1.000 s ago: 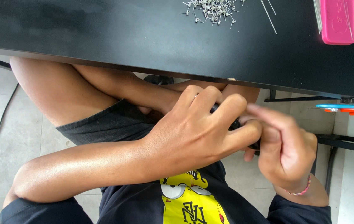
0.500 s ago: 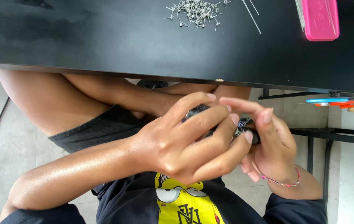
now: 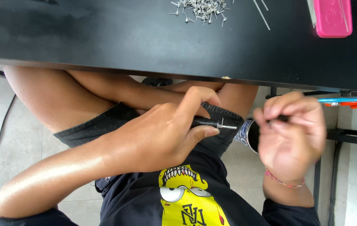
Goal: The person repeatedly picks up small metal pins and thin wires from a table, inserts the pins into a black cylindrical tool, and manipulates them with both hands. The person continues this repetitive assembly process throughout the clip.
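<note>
My left hand (image 3: pixel 166 129) is over my lap below the black table's edge, closed on a thin dark rod-shaped tool (image 3: pixel 212 123) with a short metal tip pointing right. My right hand (image 3: pixel 291 129) is blurred, a little to the right of that tip and apart from it, with its fingertips pinched on something small and dark (image 3: pixel 281 119) that I cannot make out. A dark round tin or cup (image 3: pixel 247 134) lies on my lap between the two hands, partly hidden by the right hand.
The black table (image 3: pixel 124 37) fills the top of the view. On it lie a heap of small metal pins (image 3: pixel 199 9), thin metal rods (image 3: pixel 261 14) and a pink case (image 3: pixel 333 17). Blue and red handled tools (image 3: pixel 345 101) rest on a shelf at right.
My hands were pressed together over the lap; now the right hand has pulled away to the right, and the left hand's tool with its metal tip is exposed.
</note>
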